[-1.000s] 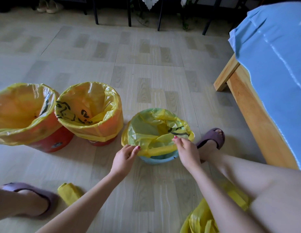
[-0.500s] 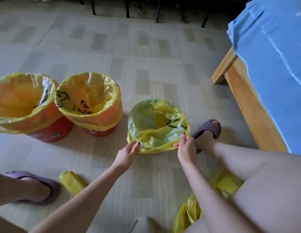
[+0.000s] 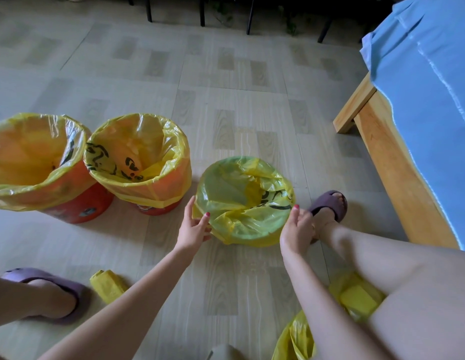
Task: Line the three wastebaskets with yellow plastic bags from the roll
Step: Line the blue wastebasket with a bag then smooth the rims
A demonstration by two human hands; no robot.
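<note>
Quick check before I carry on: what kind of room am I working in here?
Probably a bedroom in a home: a wooden bed frame under a blue sheet, wood-look floor tiles, and chair or table legs along the far edge.

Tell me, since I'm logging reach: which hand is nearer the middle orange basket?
Left. The left hand is beside the green basket, just right of the middle orange basket; the right hand is beyond the green one.
</note>
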